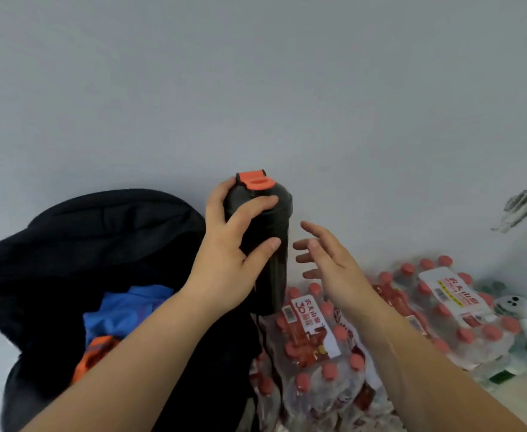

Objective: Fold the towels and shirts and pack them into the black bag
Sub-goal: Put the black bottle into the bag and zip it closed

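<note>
The black bag (106, 232) stands open at the lower left, against the wall. Inside it lie a blue garment (125, 310) and an orange one (95, 353), both loosely bunched. My left hand (228, 254) grips a black shaker bottle (271, 260) with an orange flip lid, holding it upright just right of the bag's rim. My right hand (324, 257) hovers beside the bottle with its fingers spread and relaxed, holding nothing and not touching the bottle.
Shrink-wrapped packs of red-capped water bottles (318, 347) fill the floor at lower right, with green-capped ones (505, 363) farther right. A small white object (514, 307) lies on them. A pale wall (256, 88) with a scuff mark (521, 210) rises behind.
</note>
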The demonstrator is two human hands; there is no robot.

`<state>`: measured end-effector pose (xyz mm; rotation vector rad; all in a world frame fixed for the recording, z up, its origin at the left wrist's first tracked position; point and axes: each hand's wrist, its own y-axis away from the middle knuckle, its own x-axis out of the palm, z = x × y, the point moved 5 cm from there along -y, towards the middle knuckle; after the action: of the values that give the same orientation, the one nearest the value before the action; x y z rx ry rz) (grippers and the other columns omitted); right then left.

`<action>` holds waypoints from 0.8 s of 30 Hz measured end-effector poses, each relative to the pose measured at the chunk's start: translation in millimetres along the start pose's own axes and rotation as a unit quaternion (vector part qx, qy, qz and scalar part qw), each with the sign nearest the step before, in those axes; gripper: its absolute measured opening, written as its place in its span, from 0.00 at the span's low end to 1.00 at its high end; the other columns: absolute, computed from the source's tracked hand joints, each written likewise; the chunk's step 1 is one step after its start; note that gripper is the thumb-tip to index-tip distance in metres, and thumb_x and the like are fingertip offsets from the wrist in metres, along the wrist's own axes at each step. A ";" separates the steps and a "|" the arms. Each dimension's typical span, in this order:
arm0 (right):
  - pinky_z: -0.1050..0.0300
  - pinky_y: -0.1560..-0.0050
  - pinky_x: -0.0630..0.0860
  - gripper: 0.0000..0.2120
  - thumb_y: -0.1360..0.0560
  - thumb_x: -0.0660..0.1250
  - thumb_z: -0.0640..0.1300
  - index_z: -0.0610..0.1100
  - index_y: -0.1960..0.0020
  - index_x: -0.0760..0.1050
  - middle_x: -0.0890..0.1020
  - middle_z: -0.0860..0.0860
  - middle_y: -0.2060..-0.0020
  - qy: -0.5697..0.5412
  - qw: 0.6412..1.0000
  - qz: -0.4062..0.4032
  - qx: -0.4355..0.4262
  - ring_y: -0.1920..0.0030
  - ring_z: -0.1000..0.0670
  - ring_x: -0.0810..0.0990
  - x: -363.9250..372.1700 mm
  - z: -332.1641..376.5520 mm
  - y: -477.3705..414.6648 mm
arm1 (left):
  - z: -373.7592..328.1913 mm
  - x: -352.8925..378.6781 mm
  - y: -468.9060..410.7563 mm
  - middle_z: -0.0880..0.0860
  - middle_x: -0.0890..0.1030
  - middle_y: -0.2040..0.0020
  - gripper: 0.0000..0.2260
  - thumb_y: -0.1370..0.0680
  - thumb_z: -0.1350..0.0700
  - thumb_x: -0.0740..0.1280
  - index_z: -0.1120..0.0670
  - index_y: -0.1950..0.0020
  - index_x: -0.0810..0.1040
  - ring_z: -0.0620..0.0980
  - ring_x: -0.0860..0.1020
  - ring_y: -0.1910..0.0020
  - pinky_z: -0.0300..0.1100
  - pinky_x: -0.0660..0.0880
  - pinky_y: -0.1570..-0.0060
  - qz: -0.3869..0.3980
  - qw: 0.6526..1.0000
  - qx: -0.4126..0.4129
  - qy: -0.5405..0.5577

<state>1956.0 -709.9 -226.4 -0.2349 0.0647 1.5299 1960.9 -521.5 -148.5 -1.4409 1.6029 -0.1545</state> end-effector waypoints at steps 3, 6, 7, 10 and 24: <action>0.60 0.47 0.77 0.14 0.16 0.59 0.52 0.59 0.33 0.73 0.81 0.56 0.43 0.044 0.997 0.019 0.053 0.46 0.58 0.81 20.0 -34.4 7.5 | 7.2 -13.7 12.4 0.54 0.56 0.23 0.24 0.26 0.58 0.75 0.45 0.32 0.74 0.39 0.57 0.24 0.27 0.57 0.31 -0.005 1.000 0.003 -0.030; 0.65 0.52 0.77 0.11 0.18 0.64 0.46 0.53 0.37 0.78 0.83 0.53 0.47 0.095 0.990 0.071 0.073 0.49 0.59 0.82 39.0 -61.1 11.7 | 14.5 -22.3 21.1 0.57 0.56 0.23 0.24 0.26 0.59 0.75 0.48 0.32 0.75 0.39 0.56 0.24 0.27 0.56 0.30 -0.008 0.998 0.002 -0.055; 0.67 0.51 0.76 0.11 0.19 0.65 0.44 0.51 0.39 0.79 0.84 0.55 0.49 0.109 0.987 0.095 0.070 0.50 0.62 0.81 46.8 -68.8 12.2 | 16.7 -25.4 22.7 0.57 0.56 0.23 0.24 0.26 0.59 0.75 0.49 0.32 0.75 0.39 0.56 0.24 0.27 0.56 0.30 -0.011 0.998 -0.002 -0.062; 0.70 0.45 0.73 0.10 0.20 0.67 0.45 0.50 0.39 0.80 0.83 0.62 0.50 0.129 0.976 0.162 0.066 0.49 0.69 0.78 71.3 -87.2 10.2 | 22.5 -33.1 28.6 0.57 0.56 0.23 0.25 0.26 0.59 0.76 0.48 0.31 0.74 0.45 0.57 0.23 0.33 0.56 0.27 -0.031 0.996 -0.025 -0.080; 0.53 0.59 0.80 0.14 0.32 0.72 0.55 0.47 0.54 0.82 0.85 0.50 0.61 0.193 0.954 0.226 0.045 0.59 0.49 0.83 133.5 -96.2 -20.7 | 18.5 -46.5 52.5 0.58 0.55 0.23 0.27 0.27 0.57 0.75 0.46 0.31 0.70 0.53 0.56 0.21 0.54 0.61 0.25 -0.099 0.973 -0.113 -0.174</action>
<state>1992.5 -597.9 -343.1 -0.4685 0.5284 1.9108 1930.1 -458.5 -166.8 -1.6968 1.2195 0.1644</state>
